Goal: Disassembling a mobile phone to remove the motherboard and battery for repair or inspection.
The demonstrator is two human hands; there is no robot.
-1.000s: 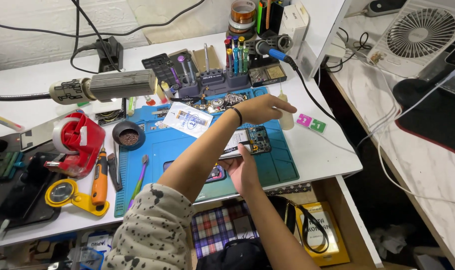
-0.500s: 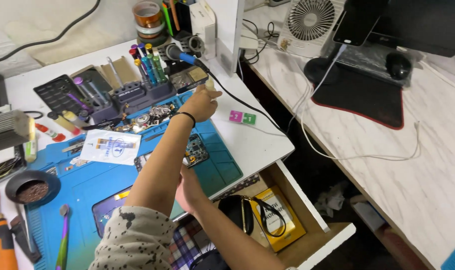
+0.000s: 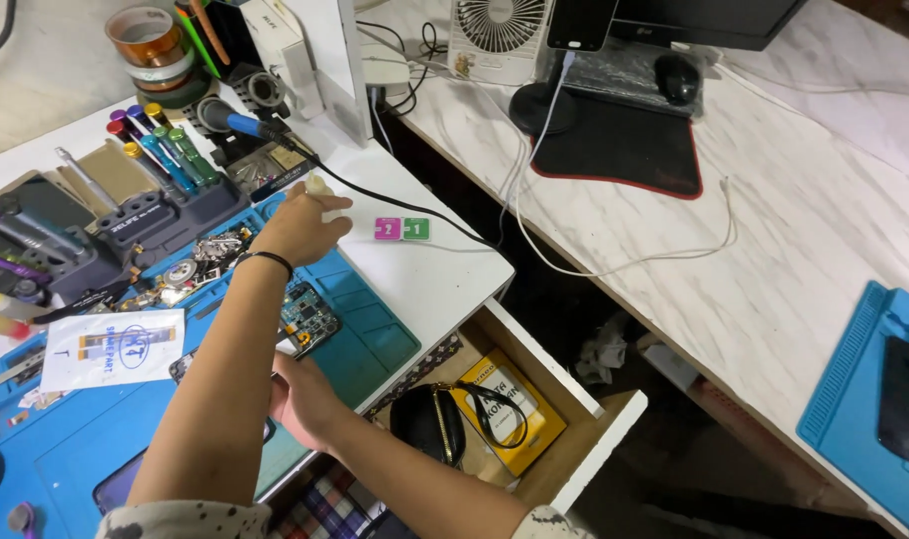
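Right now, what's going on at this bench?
A person sits at a white workbench covered by a blue repair mat. The left hand reaches forward and closes its grip on a small pale bottle near the tool holder. The right hand rests at the mat's near edge, beside an opened phone circuit board. The drawer below stands open, holding a black pouch.
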